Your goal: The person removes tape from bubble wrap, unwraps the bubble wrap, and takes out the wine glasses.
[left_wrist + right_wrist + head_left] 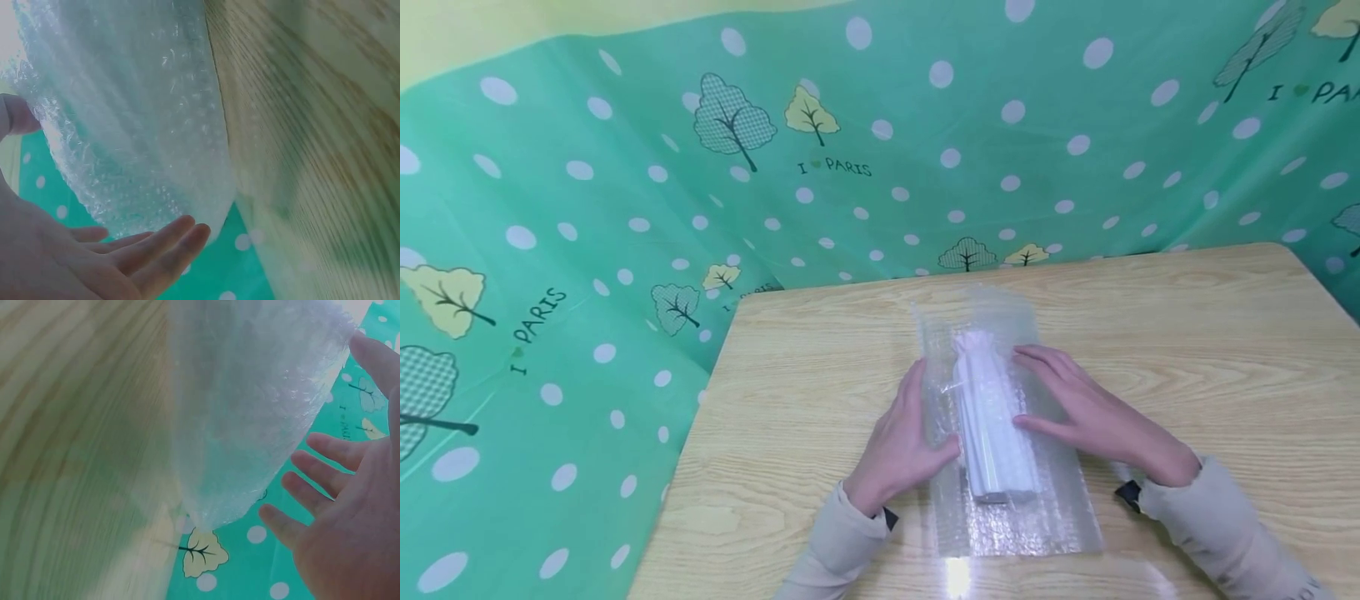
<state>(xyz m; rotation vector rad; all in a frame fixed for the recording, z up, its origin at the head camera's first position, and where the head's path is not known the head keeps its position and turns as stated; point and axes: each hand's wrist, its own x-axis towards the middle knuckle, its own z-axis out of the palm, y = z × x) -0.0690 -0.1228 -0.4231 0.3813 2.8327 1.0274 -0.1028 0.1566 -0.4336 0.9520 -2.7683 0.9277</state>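
Observation:
A long white bundle (pixel 992 425), pleated and gathered at its far end, lies lengthwise on a sheet of clear bubble wrap (pixel 1052 533). Some of the wrap appears to lie over it, and I cannot tell what the bundle is. Along the left side is my left hand (pixel 902 446), fingers extended and thumb against the wrap. My right hand (pixel 1097 417) is at the right side with fingers spread; its thumb touches the wrap near the bundle. In the right wrist view, the fingers of this right hand (pixel 344 494) are relaxed, and only the thumb tip meets the bubble wrap (pixel 250 412).
Everything lies on a light wood-grain table (pixel 790 400). Behind it and to the left hangs a green dotted curtain (pixel 647 200) with printed trees. A dark strap (pixel 1127 494) shows at the right sleeve cuff.

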